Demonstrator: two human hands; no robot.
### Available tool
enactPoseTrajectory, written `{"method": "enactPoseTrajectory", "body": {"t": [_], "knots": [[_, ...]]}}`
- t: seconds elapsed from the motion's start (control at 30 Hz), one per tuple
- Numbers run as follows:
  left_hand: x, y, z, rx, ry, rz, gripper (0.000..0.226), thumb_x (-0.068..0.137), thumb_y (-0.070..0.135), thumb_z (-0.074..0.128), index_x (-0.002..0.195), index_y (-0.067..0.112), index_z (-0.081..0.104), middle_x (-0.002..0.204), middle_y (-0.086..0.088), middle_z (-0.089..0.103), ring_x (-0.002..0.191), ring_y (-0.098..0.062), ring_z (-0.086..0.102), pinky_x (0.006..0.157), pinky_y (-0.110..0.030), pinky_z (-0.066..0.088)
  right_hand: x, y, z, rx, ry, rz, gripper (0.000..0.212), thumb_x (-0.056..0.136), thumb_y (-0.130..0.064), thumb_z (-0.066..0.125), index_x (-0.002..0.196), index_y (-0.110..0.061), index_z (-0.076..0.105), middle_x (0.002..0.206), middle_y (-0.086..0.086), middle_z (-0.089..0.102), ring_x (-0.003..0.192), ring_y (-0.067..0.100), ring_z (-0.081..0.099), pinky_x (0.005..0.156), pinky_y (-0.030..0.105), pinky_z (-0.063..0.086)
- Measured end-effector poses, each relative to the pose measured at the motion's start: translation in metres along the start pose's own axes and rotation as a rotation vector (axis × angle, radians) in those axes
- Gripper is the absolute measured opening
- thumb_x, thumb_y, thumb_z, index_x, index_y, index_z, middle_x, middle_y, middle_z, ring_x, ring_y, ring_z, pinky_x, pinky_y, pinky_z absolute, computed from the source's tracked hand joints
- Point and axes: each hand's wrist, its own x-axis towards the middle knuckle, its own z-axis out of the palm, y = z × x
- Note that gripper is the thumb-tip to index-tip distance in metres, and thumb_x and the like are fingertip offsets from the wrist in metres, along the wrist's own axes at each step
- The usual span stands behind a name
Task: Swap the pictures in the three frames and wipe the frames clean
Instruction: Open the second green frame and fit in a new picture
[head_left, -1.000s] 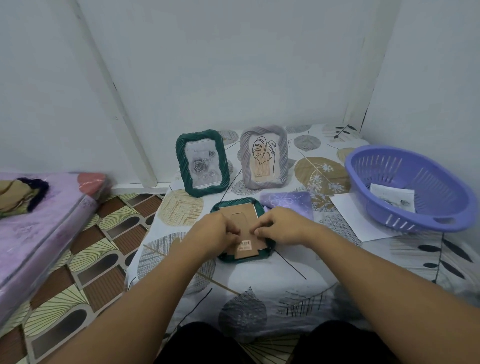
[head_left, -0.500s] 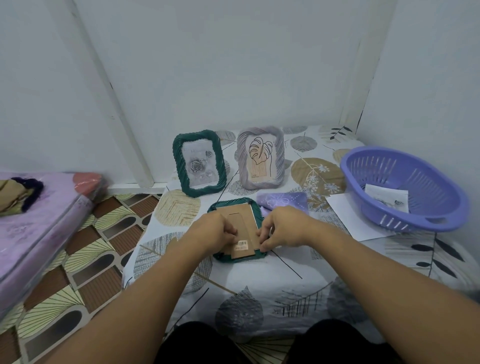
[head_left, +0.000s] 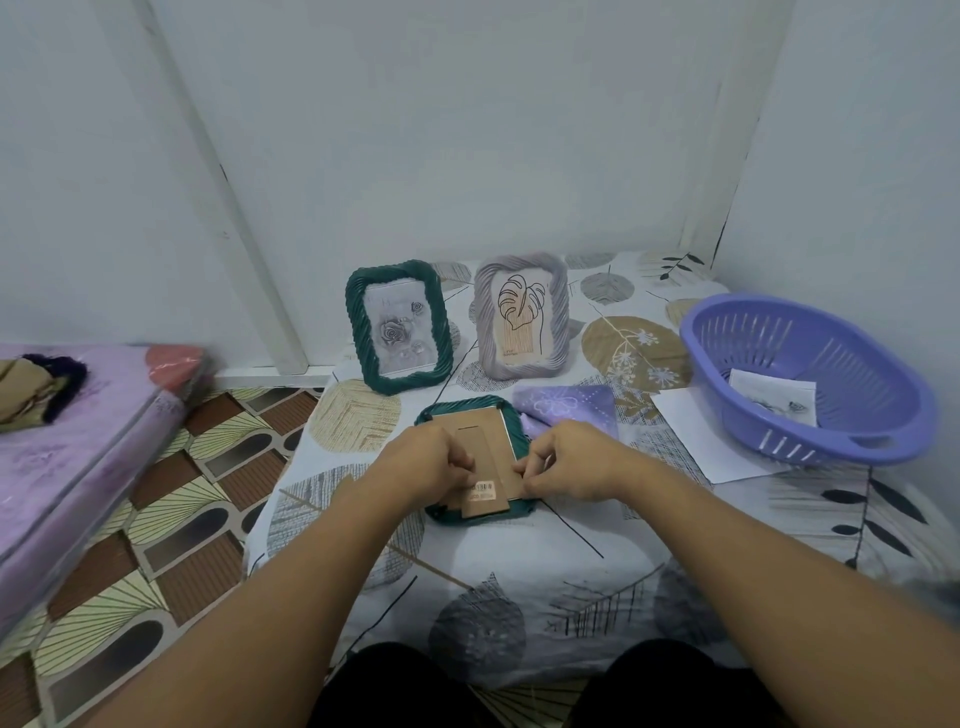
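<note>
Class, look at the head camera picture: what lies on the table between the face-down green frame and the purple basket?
In the head view, a folded purple cloth lies right beside the face-down green frame, then a white sheet of paper tucked under the purple basket.

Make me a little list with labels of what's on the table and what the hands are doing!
Standing frames: green frame with a rose picture; grey frame with a leaf drawing
Frame being worked on: green frame lying face down, its cardboard back up
Left hand: fingers curled on the cardboard back
Right hand: pinching the back's right edge
Cloth: purple cloth beside the face-down frame
Basket: purple basket at right, a picture sheet inside
Paper: white sheet partly under the basket
</note>
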Motion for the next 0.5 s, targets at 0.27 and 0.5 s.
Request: {"method": "enactPoseTrajectory", "body": {"t": [0.27, 0.5], "knots": [[0.0019, -0.0009, -0.0003, 0.000, -0.017, -0.004, 0.026, 0.088, 0.036, 0.080, 0.112, 0.026, 0.081, 0.103, 0.012, 0.073, 0.090, -0.008, 0.058, 0.080, -0.020, 0.040, -0.0012, 0.0075, -0.0014, 0.179, 0.014, 0.019, 0.004, 0.081, -0.017, 0.082, 0.078, -0.016, 0.080, 0.096, -0.011, 0.077, 0.098, -0.009, 0.067, 0.090, 0.017, 0.051], [0.0013, 0.0005, -0.0002, 0.018, -0.005, -0.012, 0.026, 0.088, 0.037, 0.079, 0.113, 0.028, 0.080, 0.100, 0.012, 0.072, 0.088, -0.008, 0.056, 0.079, -0.019, 0.039, -0.0019, 0.0081, 0.0017, 0.203, 0.003, 0.017, 0.008, 0.072, -0.010, 0.087, 0.074, -0.015, 0.081, 0.090, -0.005, 0.079, 0.099, -0.009, 0.068, 0.090, 0.014, 0.052]]}}
